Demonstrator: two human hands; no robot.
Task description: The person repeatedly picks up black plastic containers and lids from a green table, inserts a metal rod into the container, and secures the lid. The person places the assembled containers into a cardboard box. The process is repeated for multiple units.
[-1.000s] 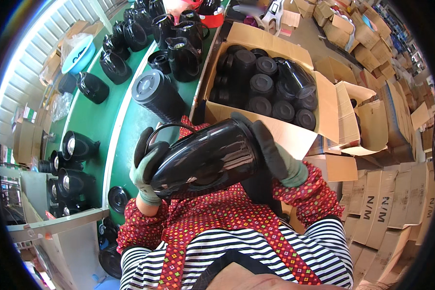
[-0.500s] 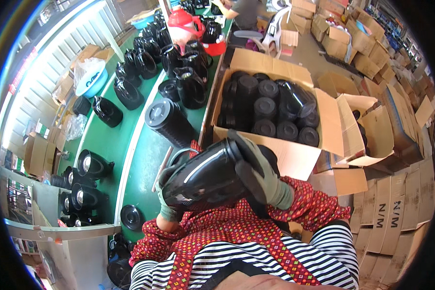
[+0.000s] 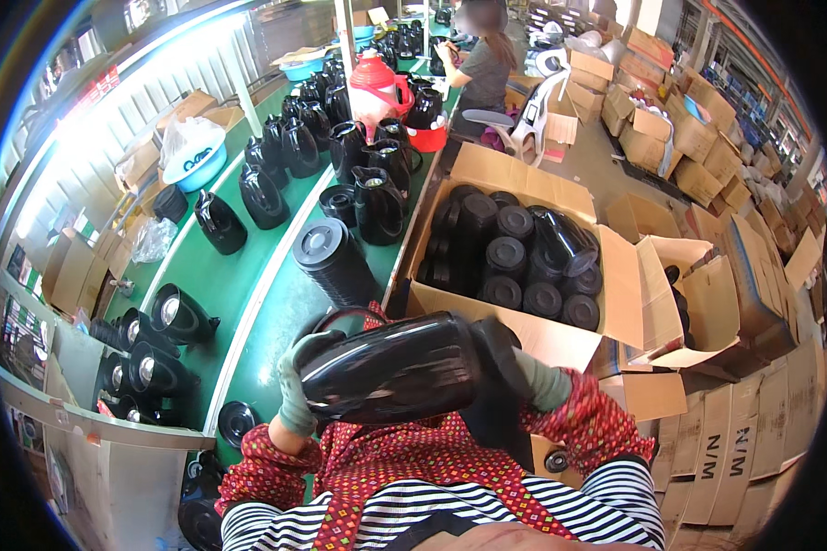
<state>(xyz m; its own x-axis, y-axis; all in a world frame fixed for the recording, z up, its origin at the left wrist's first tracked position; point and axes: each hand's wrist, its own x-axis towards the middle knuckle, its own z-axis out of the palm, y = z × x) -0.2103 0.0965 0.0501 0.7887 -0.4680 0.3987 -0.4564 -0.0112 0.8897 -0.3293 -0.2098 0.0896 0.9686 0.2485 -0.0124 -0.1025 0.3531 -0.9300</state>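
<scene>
Held sideways in front of my body is a glossy black thermos jug (image 3: 395,367). My left hand (image 3: 299,372), in a green-grey glove, grips its left end beside the handle. At the other end my right hand (image 3: 515,363), gloved with a dark palm, is closed around the jug's end; its fingers are blurred. Just beyond the jug, a tall stack of black round plastic discs (image 3: 326,248) stands on the green conveyor table (image 3: 271,344). A single black disc (image 3: 237,422) lies near my left forearm.
Several black jugs (image 3: 377,202) stand along the table beside a red-and-clear jug (image 3: 374,87). Others (image 3: 161,367) lie at left. An open carton (image 3: 515,317) of black round parts sits at right. Farther off are a blue basin (image 3: 198,161), a chair (image 3: 533,110) and a person (image 3: 482,73).
The jug has turned from a slant to nearly level, and both hands have come lower with it. My right hand has shifted outward over the jug's end. The head view has tilted up slightly.
</scene>
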